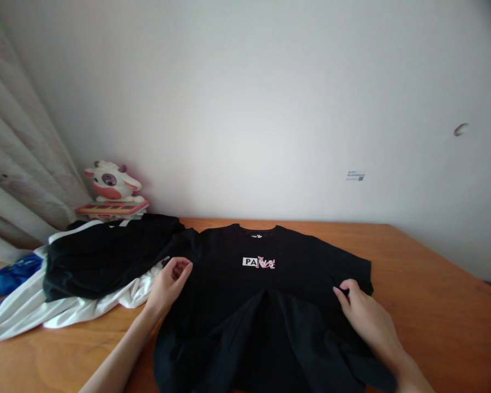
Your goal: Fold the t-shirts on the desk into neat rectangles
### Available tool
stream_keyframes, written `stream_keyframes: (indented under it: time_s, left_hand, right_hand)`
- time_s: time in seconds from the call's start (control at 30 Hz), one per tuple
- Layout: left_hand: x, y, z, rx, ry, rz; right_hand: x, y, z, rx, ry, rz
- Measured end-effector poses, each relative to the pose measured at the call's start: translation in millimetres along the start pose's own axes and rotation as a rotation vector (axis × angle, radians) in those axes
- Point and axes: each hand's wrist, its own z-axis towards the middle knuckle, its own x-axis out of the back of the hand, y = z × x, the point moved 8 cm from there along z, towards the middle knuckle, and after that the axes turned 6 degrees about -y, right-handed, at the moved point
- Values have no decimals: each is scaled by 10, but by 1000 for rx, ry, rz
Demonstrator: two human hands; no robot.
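A black T-shirt (229,278) lies spread on the wooden table, its collar toward the wall and a small white and pink print on its chest. The lower part of the shirt is bunched into raised folds. At the shirt's left edge, below the sleeve, my left hand (172,281) is closed with its fingertips together; what is between them is hidden. On the right, below the other sleeve, my right hand (358,300) pinches the black fabric between thumb and fingers.
Black clothing (106,259) and white cloth (85,309) are heaped at the left, beside a blue item (14,277). A toy cow keyboard (112,191) stands behind them near the curtain (20,131). The table's (429,295) right edge runs diagonally.
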Motion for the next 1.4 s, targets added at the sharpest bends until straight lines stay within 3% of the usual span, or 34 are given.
stream_keyframes:
  time_s: [0.13, 0.27, 0.4, 0.5, 0.67, 0.8, 0.9, 1.0, 1.1, 1.3, 1.4]
  left_hand:
    - [-4, -142, 9, -15, -26, 296]
    - [-20, -239, 9, -20, 9, 381]
    - [-3, -316, 7, -8, 62, 431]
    - [9, -325, -1, -19, 79, 425]
    - [36, -381, 9, -11, 98, 358]
    - [54, -459, 17, -5, 138, 306]
    - [64, -512, -4, 2, 180, 323]
    - [96, -546, -31, 30, 245, 380]
    - [76, -574, 38, 88, 216, 396]
    - [27, -741, 322, 398, 180, 123]
    - [-22, -722, 372, 390, 215, 37]
  right_hand:
    - [-17, -48, -14, 78, -24, -24]
    - [-45, 77, 0, 85, -104, -69]
    - [177, -45, 75, 95, -76, -294]
    - [420, -529, 143, 188, -52, -380]
    - [544, -1807, 184, 484, -142, -235]
    - [336, -2673, 151, 669, -179, -50]
    - [52, -3031, 88, 771, -135, 119]
    - [-261, -3087, 69, 750, -95, 243]
    - [-463, -3036, 86, 728, -106, 316]
    - [-494, -2981, 168, 716, -80, 393]
    - [-502, -2976, 182, 713, -73, 415]
